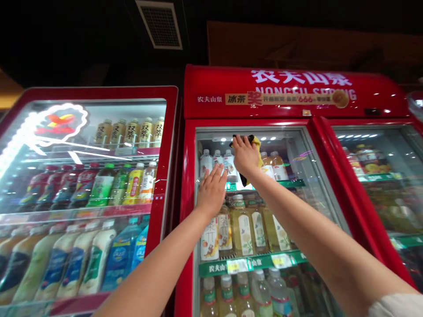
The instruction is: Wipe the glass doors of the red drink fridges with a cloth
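Observation:
My right hand presses a yellow and black cloth flat against the upper part of a glass fridge door. The cloth's edges stick out above, beside and below the fingers. Lower and to the left, my left hand lies on the same glass with its fingers stretched out and nothing in it. Behind the pane, bottles of drink stand in rows on shelves, partly hidden by my hands and forearms.
The door belongs to a red drinks fridge with a lit sign on top. A second glass door adjoins on the right. Another red-framed fridge full of bottles stands to the left. An air vent is in the dark ceiling.

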`<state>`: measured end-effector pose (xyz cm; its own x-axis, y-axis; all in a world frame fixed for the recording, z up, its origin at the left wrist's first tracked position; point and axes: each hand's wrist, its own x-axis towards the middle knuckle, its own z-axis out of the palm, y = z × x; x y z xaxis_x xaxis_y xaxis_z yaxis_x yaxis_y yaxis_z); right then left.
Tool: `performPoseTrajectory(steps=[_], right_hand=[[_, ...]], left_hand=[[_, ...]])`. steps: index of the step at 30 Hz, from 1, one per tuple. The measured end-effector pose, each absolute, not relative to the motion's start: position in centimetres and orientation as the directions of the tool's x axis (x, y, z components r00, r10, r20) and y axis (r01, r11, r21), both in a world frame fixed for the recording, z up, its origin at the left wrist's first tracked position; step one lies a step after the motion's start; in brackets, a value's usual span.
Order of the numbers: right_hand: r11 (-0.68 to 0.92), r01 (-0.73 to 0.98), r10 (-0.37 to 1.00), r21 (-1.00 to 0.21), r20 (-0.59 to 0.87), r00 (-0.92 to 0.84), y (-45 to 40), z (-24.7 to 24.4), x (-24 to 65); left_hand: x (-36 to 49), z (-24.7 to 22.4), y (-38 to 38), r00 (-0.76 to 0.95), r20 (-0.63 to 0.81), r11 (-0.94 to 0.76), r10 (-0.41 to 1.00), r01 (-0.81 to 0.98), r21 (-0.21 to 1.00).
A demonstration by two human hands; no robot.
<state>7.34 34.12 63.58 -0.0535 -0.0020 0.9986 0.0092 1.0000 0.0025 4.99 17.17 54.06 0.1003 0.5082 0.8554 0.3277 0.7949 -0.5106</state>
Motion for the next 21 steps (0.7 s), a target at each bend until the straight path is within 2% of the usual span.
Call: performPoseTrajectory(steps=[4, 6, 9, 11, 14, 18, 20, 21], right_hand=[[0.978, -0.024, -0.209, 0.207, 0.975, -0.080, 37.0, 64.7, 7.8], [0.983, -0.021, -0.186, 0.185, 0.980, -0.069, 39.5, 65.7, 8.1], [0.999, 0.017, -0.030, 0.031, 0.999, -0.044, 43.0, 65.3, 8.2], [0.999, 0.043, 0.028, -0.026, 0.999, -0.042, 44.2, 63.8, 8.1], [0.998, 0.049, -0.037, 0.041, 0.996, -0.076, 44.8, 62.0, 8.2], [0.976, 0.008, -0.214, 0.217, 0.970, -0.115, 46.8, 63.7, 8.8], [0.977, 0.005, -0.210, 0.212, 0.971, -0.116, 48.8, 65.1, 9.2], [0.985, 0.013, -0.167, 0.169, 0.980, -0.110, 49.9, 65.4, 9.3]], left_hand=[[5.1, 54.1, 20.4, 0.102, 0.856, 0.791, 0.507, 0.338, -0.509], [5.2, 54.2, 22.1, 0.101, 0.865, 0.794, 0.492, 0.356, -0.493], [5.1, 54.1, 24.1, 0.103, 0.873, 0.791, 0.476, 0.385, -0.476], [5.0, 53.9, 25.2, 0.111, 0.880, 0.792, 0.462, 0.395, -0.466], [4.9, 53.7, 26.6, 0.127, 0.887, 0.797, 0.443, 0.398, -0.455], [5.1, 54.1, 28.8, 0.135, 0.891, 0.801, 0.433, 0.397, -0.449], [5.2, 54.3, 29.8, 0.136, 0.895, 0.801, 0.426, 0.403, -0.442], [5.3, 54.4, 30.3, 0.138, 0.895, 0.799, 0.423, 0.410, -0.441]])
